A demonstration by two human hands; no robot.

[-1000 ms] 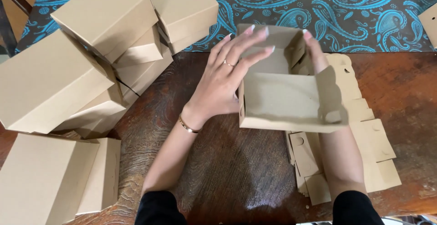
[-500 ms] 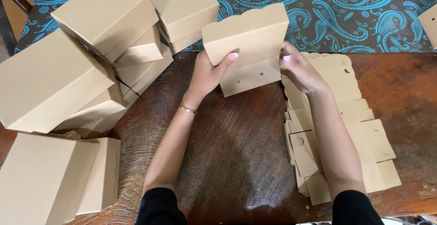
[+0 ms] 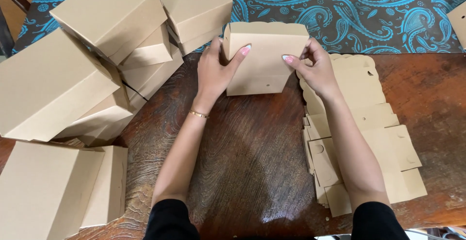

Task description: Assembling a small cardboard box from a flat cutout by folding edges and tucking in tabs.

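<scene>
Gripping a folded cardboard box [image 3: 264, 58] from both sides, the left hand [image 3: 216, 72] and right hand [image 3: 315, 70] are holding it near the wooden table's [image 3: 242, 162] far edge, fingers curled round its walls (thumbs pressing the front). Flat box blanks [image 3: 374, 138] are lying toward the right edge; finished boxes [image 3: 97, 60] are crowding the left edge.
</scene>
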